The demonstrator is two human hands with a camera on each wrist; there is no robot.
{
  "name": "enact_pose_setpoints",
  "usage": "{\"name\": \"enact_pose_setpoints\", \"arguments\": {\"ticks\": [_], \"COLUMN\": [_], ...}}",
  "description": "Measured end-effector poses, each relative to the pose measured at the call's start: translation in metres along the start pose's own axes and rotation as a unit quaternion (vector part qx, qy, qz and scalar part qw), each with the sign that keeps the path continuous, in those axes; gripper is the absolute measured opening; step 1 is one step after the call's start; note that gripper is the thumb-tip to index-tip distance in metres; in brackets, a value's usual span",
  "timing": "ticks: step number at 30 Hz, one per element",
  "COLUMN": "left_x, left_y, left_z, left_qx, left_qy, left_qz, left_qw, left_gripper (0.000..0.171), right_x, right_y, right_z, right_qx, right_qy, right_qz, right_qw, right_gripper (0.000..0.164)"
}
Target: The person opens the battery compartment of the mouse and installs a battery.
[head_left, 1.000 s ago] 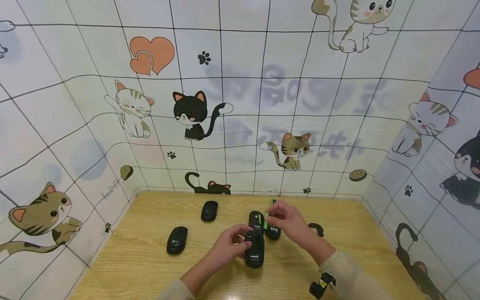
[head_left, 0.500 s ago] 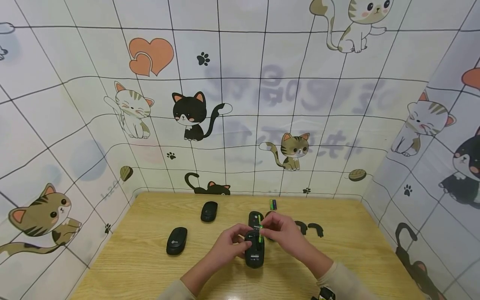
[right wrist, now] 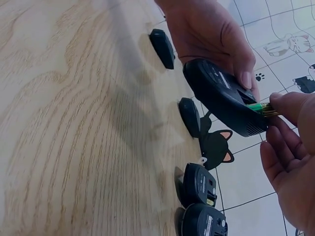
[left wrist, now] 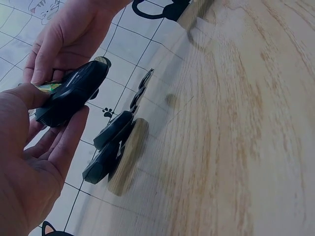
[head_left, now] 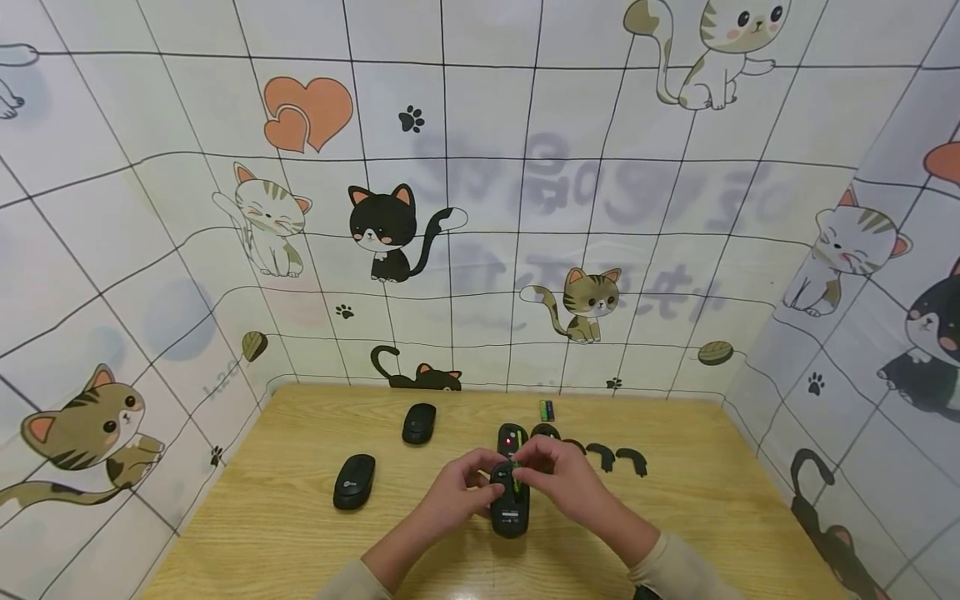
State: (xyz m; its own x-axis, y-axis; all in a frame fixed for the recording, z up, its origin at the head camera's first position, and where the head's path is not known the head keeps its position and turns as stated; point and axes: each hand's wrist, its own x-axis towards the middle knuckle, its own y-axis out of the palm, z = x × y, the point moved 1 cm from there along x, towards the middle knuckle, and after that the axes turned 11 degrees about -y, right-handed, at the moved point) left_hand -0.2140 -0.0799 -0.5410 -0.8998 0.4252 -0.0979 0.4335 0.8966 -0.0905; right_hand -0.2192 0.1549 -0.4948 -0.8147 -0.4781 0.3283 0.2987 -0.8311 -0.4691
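Note:
Over the table, my left hand (head_left: 467, 487) grips a black computer mouse (head_left: 510, 518) with its underside turned up. The long battery slot of that mouse lies uncovered, as the right wrist view shows. My right hand (head_left: 573, 479) pinches a green battery (right wrist: 255, 106) between thumb and fingers, one end down in the slot. In the left wrist view the battery (left wrist: 48, 87) shows at the mouse's edge, beside the left thumb. Just behind the held mouse lies another upturned mouse (head_left: 510, 435), with a green battery in its slot and a red light glowing.
A further upturned mouse (head_left: 545, 430) stands behind my right hand. Two mice sit upright on the left, a nearer mouse (head_left: 354, 482) and a farther mouse (head_left: 418, 423). Two batteries (head_left: 547, 410) lie at the back. Curved black covers (head_left: 632, 461) lie in a row right of the hands.
My right hand has brought the battery left and down from beside the upturned mice into the held mouse's slot. My left hand has stayed in place. The mouse behind now shows a red light.

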Motion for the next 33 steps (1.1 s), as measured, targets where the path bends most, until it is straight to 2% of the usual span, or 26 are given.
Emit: {"name": "enact_pose_setpoints", "arguments": {"ticks": [5,17,28,33], "left_x": [0.0002,-0.0012,-0.0001,0.0003], "left_y": [0.0004,-0.0007,-0.0003,0.0006], "left_z": [-0.0006,-0.0024,0.0002,-0.0009], "left_qx": [-0.003,0.008,0.015,0.012], "left_qy": [-0.001,-0.003,-0.004,0.001], "left_qz": [-0.002,-0.015,-0.02,-0.026], "left_qw": [1.0,0.9999,0.9997,0.9996], "left_gripper": [0.034,0.033,0.034,0.035], "right_x": [-0.002,-0.0046,-0.0064,-0.0054], "right_y": [0.001,0.0056,0.0089,0.0095], "right_z": [-0.003,-0.0042,-0.0055,-0.0024], "right_qx": [-0.02,-0.019,-0.015,-0.007], "right_qy": [-0.017,-0.041,-0.005,0.0], "right_qz": [0.001,-0.008,-0.008,-0.012], "right_qw": [1.0,0.999,1.0,1.0], "right_gripper": [0.012,0.011,0.005,0.008]}}
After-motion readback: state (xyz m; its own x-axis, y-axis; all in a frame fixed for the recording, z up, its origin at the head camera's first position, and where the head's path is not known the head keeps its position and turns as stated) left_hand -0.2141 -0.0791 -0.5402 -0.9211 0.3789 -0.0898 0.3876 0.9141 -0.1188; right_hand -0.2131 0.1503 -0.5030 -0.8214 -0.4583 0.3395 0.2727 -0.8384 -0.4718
